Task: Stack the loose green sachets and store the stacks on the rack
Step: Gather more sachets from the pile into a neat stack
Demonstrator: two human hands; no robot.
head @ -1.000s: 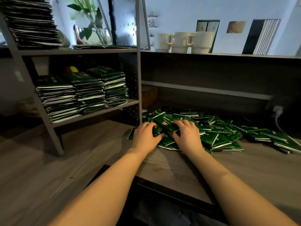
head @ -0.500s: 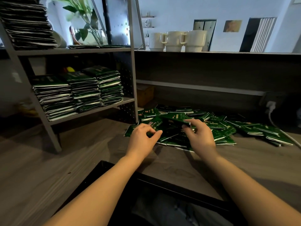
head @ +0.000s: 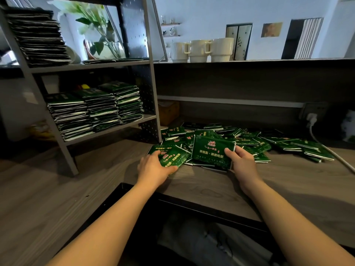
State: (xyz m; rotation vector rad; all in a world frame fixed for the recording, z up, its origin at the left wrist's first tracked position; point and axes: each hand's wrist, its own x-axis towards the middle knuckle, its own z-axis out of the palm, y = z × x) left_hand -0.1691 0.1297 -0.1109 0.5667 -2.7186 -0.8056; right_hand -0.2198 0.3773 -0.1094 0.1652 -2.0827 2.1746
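Head view: wood-grain table [head: 288,181], loose green sachets [head: 269,144] heaped near grey rack [head: 153,89] bearing stacks [head: 96,112]. Right hand [head: 243,162] pinching tilted sachet [head: 211,153]; left hand [head: 155,166], fingers curled, gripping another sachet [head: 173,156]. White mugs [head: 201,49] on ledge behind.

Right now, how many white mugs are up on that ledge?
3, side by side on the ledge: left mug, middle mug, right mug. None looks hidden.

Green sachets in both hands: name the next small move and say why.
Probably bring the right hand and its raised sachet over onto the sachet in the left hand's grip, squaring the edges. Each hand holds one, the loose pile remains, and the rack holds only squared stacks.
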